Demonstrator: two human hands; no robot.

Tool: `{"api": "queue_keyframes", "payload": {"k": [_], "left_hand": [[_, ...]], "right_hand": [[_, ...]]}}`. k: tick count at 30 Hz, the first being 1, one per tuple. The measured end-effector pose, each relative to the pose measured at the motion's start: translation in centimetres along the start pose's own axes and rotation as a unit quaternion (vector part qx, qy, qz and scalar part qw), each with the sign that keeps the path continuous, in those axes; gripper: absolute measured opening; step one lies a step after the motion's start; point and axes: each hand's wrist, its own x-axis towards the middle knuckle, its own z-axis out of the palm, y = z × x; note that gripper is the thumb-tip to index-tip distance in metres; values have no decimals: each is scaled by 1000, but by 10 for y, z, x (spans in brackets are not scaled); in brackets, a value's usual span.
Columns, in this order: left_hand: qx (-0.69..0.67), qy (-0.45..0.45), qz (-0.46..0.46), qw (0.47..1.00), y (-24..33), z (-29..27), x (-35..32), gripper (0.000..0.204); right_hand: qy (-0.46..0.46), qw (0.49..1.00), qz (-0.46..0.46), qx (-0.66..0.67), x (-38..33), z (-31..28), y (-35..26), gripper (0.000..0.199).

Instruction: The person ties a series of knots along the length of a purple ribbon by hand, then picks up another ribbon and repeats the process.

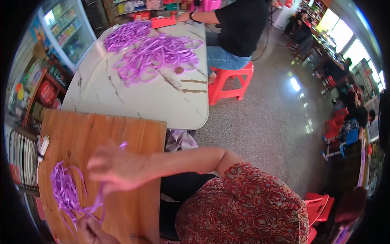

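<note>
My left hand is low over the wooden table, its fingers closed on a purple ribbon. Above it, my right hand is smeared by motion, with fingers curled. The ribbon runs up from the left hand to the right one, and a short purple end sticks out past the right hand's far side. Beside my left hand, a loose bundle of purple ribbons lies on the wood. How the right fingertips grip the ribbon is blurred.
A white marble-patterned table adjoins the wooden table and bears a big tangle of purple ribbons. Another person in black sits there on a red stool. A glass-door fridge stands at left.
</note>
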Motion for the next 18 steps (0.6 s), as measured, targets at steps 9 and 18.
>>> {"api": "queue_keyframes", "payload": {"k": [9, 18], "left_hand": [[-150, -77, 29, 985, -5, 55, 23, 17], [-115, 47, -165, 978, -21, 65, 22, 26]], "right_hand": [[-148, 835, 185, 497, 13, 14, -5, 59], [-177, 859, 211, 431, 31, 34, 35, 30]]}}
